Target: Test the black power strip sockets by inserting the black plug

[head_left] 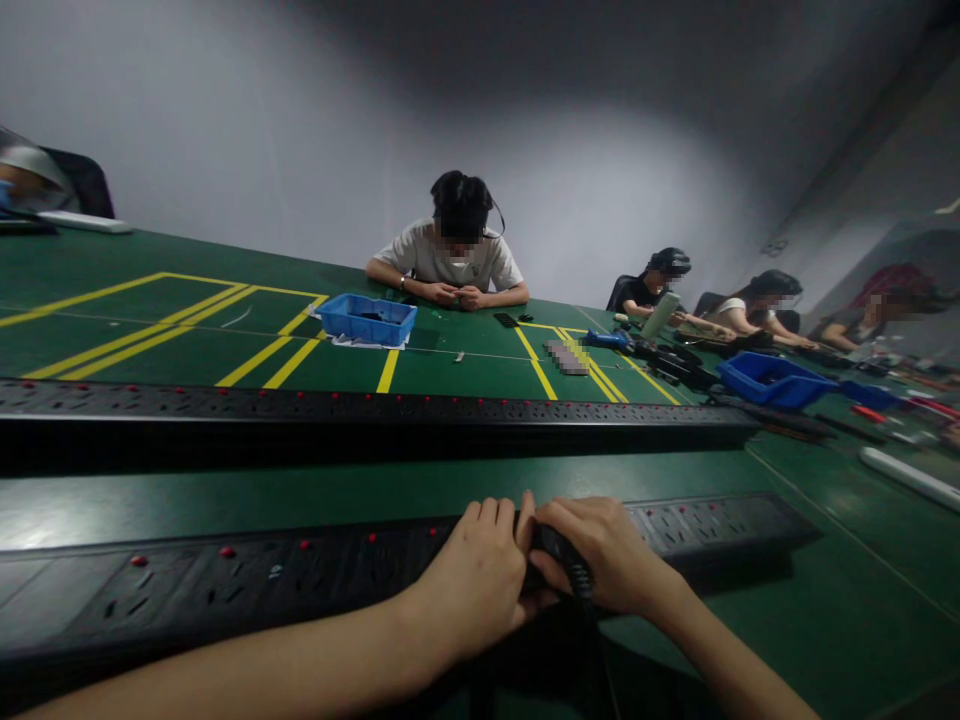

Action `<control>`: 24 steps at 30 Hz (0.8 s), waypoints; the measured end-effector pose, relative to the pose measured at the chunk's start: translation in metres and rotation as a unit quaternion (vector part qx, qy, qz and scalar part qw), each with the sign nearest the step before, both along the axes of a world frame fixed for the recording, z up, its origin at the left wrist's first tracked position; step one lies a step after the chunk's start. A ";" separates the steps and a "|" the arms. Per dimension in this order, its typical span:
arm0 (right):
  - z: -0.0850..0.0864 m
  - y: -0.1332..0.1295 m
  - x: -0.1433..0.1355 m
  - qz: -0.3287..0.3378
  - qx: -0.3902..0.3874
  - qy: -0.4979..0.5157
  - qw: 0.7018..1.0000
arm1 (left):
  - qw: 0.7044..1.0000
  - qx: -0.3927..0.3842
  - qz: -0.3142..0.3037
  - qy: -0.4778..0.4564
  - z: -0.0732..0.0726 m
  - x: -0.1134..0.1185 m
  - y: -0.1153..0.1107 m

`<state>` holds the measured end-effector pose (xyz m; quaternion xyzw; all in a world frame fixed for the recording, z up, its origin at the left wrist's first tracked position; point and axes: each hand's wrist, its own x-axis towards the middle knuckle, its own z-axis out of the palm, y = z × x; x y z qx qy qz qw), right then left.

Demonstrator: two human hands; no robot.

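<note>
A long black power strip (pixel 255 575) with red indicator lights lies across the table in front of me. My left hand (pixel 484 570) is closed around the strip near its middle, fingers over the far edge. Right beside it, my right hand (pixel 611 550) is closed on a black plug (pixel 555 545) held against the strip's top. From the plug a ribbed black cord (pixel 580 582) runs down toward me. My fingers hide the plug's face, so I cannot tell how far it sits in a socket.
A second long power strip (pixel 420 408) lies parallel behind mine on the green table (pixel 847 600). Beyond it is a blue bin (pixel 367 320) among yellow tape lines. A person (pixel 457 250) sits opposite. At right are another blue bin (pixel 772 380), tools and several co-workers.
</note>
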<state>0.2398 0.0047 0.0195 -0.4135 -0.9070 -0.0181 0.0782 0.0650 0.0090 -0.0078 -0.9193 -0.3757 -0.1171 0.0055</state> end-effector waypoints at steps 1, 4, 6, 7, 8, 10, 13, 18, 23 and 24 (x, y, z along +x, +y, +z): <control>-0.001 -0.001 0.000 -0.002 -0.004 0.006 1.000 | 1.000 0.005 0.001 0.002 0.000 0.000 0.000; -0.004 -0.003 0.001 -0.014 -0.007 0.029 0.999 | 1.000 0.016 -0.001 0.000 0.001 0.001 -0.001; -0.007 -0.005 0.000 -0.027 -0.002 0.048 0.998 | 1.000 0.022 -0.005 -0.003 0.000 0.001 -0.001; -0.008 -0.006 -0.001 -0.033 0.003 0.058 0.998 | 1.000 0.026 -0.007 -0.003 0.000 0.001 -0.001; -0.009 -0.007 -0.002 -0.038 0.006 0.067 0.997 | 1.000 0.029 -0.008 -0.002 -0.001 0.000 -0.001; -0.010 -0.009 -0.004 -0.049 0.012 0.082 0.995 | 0.999 0.032 -0.006 0.001 -0.001 0.000 -0.001; -0.011 -0.011 -0.006 -0.065 0.015 0.094 0.993 | 1.000 0.027 0.000 0.005 -0.002 -0.001 -0.001; -0.013 -0.012 -0.006 -0.072 0.012 0.092 0.993 | 0.999 0.032 -0.005 0.016 0.000 -0.001 -0.001; -0.012 -0.013 -0.004 -0.071 0.004 0.073 0.995 | 0.999 0.034 -0.004 0.031 0.003 -0.001 -0.001; -0.011 -0.013 -0.004 -0.073 0.006 0.069 0.995 | 0.999 0.032 -0.003 0.033 0.003 -0.001 -0.001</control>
